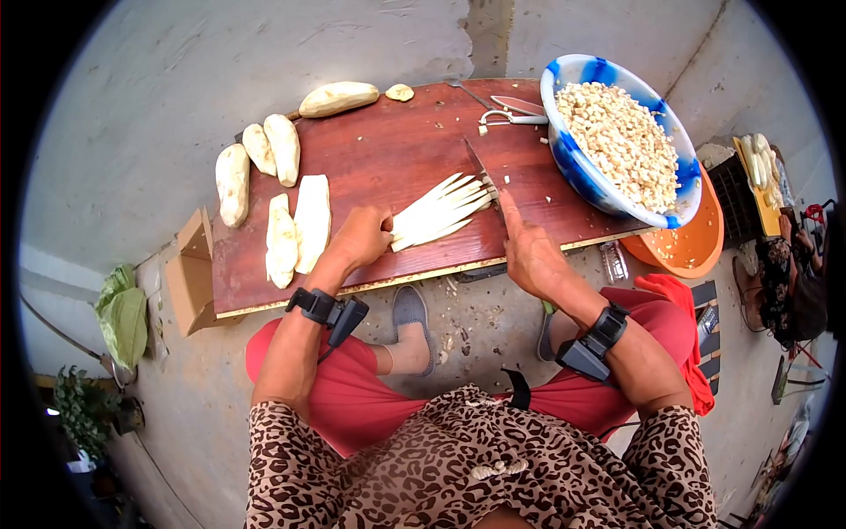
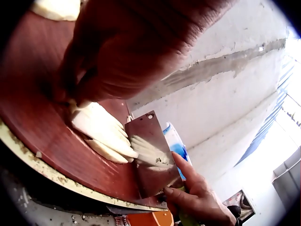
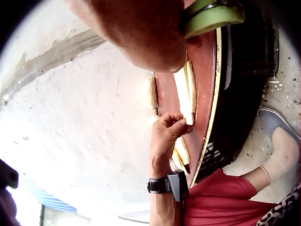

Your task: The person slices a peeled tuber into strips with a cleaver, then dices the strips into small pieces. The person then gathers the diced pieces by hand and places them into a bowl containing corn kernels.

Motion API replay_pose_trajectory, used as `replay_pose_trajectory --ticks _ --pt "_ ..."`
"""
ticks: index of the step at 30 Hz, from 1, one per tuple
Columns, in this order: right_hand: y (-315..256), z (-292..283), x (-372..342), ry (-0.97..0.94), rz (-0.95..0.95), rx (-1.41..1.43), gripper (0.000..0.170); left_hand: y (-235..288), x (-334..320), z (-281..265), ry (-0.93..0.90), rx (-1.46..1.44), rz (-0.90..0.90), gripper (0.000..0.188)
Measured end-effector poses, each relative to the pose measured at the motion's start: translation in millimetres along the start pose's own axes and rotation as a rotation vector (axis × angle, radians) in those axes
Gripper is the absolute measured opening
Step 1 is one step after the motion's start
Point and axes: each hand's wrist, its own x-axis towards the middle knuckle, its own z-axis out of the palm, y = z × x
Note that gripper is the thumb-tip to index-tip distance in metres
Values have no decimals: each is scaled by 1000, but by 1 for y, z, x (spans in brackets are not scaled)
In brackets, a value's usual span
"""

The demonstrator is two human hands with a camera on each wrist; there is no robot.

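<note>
Left hand (image 1: 361,236) pinches one end of the strips (image 1: 441,212), fanned on the board (image 1: 388,141). Right hand (image 1: 535,260), apart from left, grips the knife (image 2: 150,172); blade stands at the strips' spread ends.

Red-brown tabletop (image 1: 379,159) with pale roots (image 1: 282,150), long strips (image 1: 441,212), white peeler (image 1: 525,119).

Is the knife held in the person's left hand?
No, the right hand grips the knife, while the left hand holds one end of the pale cut strips.
</note>
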Motion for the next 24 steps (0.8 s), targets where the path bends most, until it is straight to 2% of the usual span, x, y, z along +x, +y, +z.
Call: replay_pose_trajectory --ticks 1,4,7,11,14,15,18,24 --pt "1 0 0 4 -4 9 75 -1 0 0 4 -14 9 10" --pt "1 -1 1 1 41 38 77 2 5 -10 -153 13 -112 20" --pt "-7 -12 0 -20 116 78 78 17 1 -9 48 63 -45 40" --pt "-6 -9 0 5 36 76 78 35 2 21 112 127 192 79" --pt "-8 -12 0 -24 61 57 77 39 3 41 85 288 240 82" --pt "-9 -18 1 -44 80 33 76 39 2 42 126 305 277 79" --pt "-6 -24 2 -59 100 25 75 30 7 46 229 166 304 74" --pt "-12 -24 0 -78 39 -15 74 33 3 52 266 167 270 71"
